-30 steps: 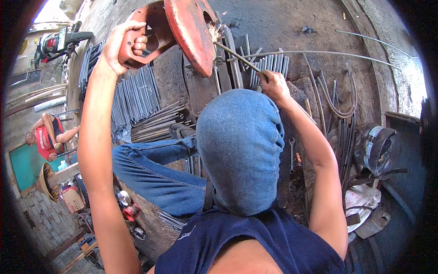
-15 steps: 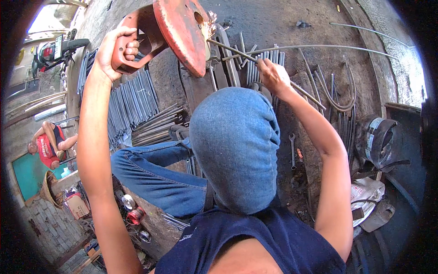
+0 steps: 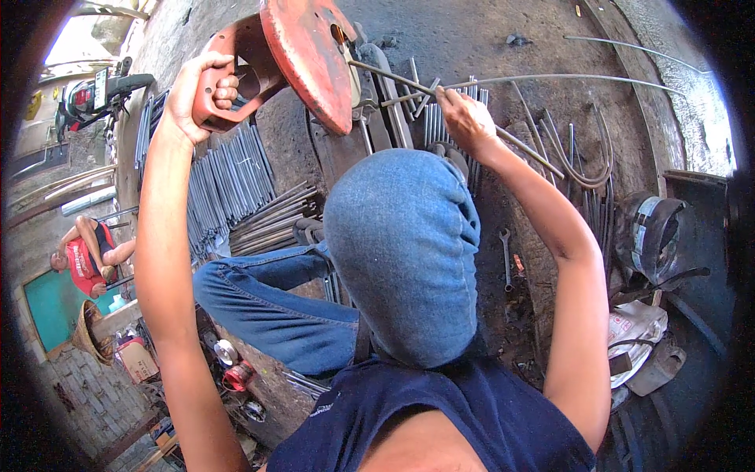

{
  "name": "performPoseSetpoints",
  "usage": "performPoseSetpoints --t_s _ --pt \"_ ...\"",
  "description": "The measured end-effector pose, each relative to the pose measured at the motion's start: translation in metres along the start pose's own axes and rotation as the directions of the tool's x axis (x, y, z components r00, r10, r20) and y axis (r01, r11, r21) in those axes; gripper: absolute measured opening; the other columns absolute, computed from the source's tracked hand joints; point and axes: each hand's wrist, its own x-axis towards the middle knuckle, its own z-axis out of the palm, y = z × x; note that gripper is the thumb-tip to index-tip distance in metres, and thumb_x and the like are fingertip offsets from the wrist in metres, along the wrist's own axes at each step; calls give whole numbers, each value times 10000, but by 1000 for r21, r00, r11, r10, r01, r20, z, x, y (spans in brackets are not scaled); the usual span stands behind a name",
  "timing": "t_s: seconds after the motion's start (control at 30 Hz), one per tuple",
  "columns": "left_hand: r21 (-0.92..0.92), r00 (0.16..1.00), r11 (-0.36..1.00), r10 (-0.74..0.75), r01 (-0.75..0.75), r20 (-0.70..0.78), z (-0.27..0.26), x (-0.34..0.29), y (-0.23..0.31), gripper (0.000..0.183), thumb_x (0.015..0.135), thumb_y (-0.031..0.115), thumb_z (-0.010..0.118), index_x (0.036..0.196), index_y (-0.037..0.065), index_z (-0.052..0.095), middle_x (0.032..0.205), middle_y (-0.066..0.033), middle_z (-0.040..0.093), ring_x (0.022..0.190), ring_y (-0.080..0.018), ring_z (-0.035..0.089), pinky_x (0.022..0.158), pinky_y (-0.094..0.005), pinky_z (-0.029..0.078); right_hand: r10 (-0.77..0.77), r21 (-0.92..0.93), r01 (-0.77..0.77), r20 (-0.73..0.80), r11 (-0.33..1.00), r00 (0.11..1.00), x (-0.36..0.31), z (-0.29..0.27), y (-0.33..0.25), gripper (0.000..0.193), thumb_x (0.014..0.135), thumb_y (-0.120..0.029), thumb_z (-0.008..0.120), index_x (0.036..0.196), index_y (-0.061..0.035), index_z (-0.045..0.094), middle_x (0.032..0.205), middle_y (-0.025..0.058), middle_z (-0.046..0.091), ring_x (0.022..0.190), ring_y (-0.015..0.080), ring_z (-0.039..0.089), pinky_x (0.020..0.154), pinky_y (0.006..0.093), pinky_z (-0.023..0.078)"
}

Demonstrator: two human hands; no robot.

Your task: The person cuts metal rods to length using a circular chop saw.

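Note:
My left hand (image 3: 198, 98) is wrapped round the red handle of a cut-off saw (image 3: 308, 71), whose worn red disc guard covers the blade at the upper centre. A thin metal rod (image 3: 531, 151) runs slantwise from beside the guard, down to the right. Partway along it, my right hand (image 3: 470, 124) grips the rod from above. Its far end lies by the saw, close to a metal vise-like base (image 3: 381, 75); the guard hides the blade itself. A small orange glow shows at the guard's hole.
Cut metal tubes (image 3: 232, 181) lie in rows at left; shorter pieces (image 3: 434, 124) lie beyond my bent knee (image 3: 401, 252). Bent rods (image 3: 586, 177), a wrench (image 3: 506, 259) and a black banded roll (image 3: 651, 236) are at right. A person in red (image 3: 82, 263) sits far left, below a motorcycle (image 3: 96, 88).
The bright spray of sparks beside the guard has gone, leaving a faint glow. The guard and the rod's far end have shifted slightly left. Both hands keep their grips.

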Motion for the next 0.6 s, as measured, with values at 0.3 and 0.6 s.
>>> performPoseSetpoints --t_s 0.3,0.6 --pt "-47 1000 999 -13 12 -13 3 -1 0 163 879 217 554 847 114 431 602 25 443 458 -33 416 359 -148 320 8 73 -5 -36 997 999 -5 14 3 345 828 -56 513 1161 23 554 922 141 585 804 295 642 698 372 534" --pt "-53 999 998 -32 30 -34 5 -3 1 172 882 223 549 865 99 430 603 28 431 460 -31 411 359 -148 321 134 330 -148 66 932 989 -16 39 -2 143 875 -123 476 919 -1 537 738 225 607 676 407 622 607 481 510"
